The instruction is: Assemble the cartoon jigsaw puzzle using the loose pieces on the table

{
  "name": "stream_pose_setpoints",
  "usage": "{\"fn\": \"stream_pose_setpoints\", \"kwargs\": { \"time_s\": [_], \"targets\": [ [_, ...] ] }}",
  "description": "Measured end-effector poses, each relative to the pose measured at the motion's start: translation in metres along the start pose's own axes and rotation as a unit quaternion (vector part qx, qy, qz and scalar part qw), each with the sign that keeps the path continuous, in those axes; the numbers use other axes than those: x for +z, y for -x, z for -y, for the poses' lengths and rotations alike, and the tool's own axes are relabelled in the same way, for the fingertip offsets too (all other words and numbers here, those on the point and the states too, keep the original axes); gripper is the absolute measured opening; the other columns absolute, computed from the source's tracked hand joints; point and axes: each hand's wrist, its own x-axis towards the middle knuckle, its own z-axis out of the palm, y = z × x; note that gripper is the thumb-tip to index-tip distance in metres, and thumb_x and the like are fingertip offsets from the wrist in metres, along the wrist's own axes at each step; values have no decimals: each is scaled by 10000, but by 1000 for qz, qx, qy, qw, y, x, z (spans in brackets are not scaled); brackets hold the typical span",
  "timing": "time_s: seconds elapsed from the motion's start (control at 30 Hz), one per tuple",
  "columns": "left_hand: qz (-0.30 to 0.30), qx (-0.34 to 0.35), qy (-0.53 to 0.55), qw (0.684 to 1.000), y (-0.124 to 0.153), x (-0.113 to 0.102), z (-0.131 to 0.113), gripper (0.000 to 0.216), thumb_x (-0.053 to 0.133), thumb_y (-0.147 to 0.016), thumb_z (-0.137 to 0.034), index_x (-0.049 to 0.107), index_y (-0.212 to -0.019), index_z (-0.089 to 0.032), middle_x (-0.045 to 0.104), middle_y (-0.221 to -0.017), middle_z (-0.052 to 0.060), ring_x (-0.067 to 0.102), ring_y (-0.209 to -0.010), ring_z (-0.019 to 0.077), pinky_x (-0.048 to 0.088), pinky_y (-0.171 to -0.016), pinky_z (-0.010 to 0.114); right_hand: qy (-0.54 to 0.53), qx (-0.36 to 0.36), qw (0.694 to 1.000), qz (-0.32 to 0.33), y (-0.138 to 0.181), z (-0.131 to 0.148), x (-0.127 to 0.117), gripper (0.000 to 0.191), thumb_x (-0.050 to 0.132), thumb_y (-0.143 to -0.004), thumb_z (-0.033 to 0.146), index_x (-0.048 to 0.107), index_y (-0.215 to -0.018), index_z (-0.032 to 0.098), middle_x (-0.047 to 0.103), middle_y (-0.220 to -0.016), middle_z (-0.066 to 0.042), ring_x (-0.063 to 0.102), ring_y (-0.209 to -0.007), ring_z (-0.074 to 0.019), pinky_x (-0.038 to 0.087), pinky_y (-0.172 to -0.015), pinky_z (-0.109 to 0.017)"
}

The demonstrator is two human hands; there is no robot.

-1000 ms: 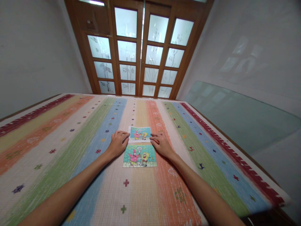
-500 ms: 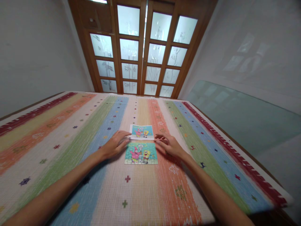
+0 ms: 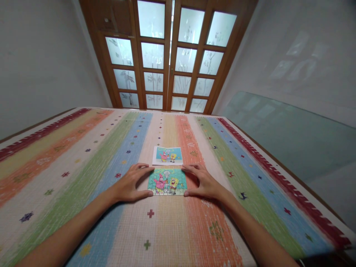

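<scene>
A jigsaw puzzle (image 3: 167, 181), its pieces joined into a rectangle with a pink starfish, a tall pale figure and a yellow sponge cartoon character, lies flat on the striped tablecloth. My left hand (image 3: 132, 184) spans its left side, thumb at the near corner and fingertips at the far corner. On the right side my right hand (image 3: 202, 181) mirrors this, with thumb and fingers at the two corners. Just beyond the puzzle is a printed picture card (image 3: 167, 155) with the same scene and a white border; neither hand holds it.
The striped tablecloth (image 3: 139, 237) covers a wide table. A pale green glass-like panel (image 3: 278, 133) stands along the right side, against a white wall (image 3: 314, 48). Wooden doors with frosted panes (image 3: 168, 63) stand behind the table's far edge.
Both hands have come from the sides of the picture card nearer to me, onto the puzzle's sides. Their thumbs have spread down to its near corners.
</scene>
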Motion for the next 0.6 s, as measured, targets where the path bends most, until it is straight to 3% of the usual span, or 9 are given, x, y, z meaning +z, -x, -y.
{"fn": "stream_pose_setpoints", "kwargs": {
  "time_s": [0.23,0.43,0.6],
  "targets": [
    [-3,-14,-11,1000,-3,3,-3,775,707,-867,-613,451,-1478,-211,503,-1433,156,476,-1325,367,422,-1121,540,26,2,1000,-10,-3,8,6,993,904,-673,541,489,-1526,249,572,-1364,-177,530,-1274,-365,450,-1095,-560],
    [10,-10,-29,999,-4,-2,-2,776,706,-865,-623,448,-1472,-214,531,-1410,144,472,-1310,356,408,-1124,527,36,13,999,11,-4,15,1,1109,909,-681,497,337,-1610,299,656,-1318,-140,529,-1225,-364,457,-1050,-570],
    [8,-11,-19,1000,-2,-5,-1,753,694,-869,-614,446,-1457,-215,548,-1377,136,495,-1267,346,431,-1093,529,35,11,999,25,-2,15,-4,1128,896,-693,484,296,-1627,282,629,-1355,-145,521,-1198,-350,438,-1051,-560]
  ]
}}
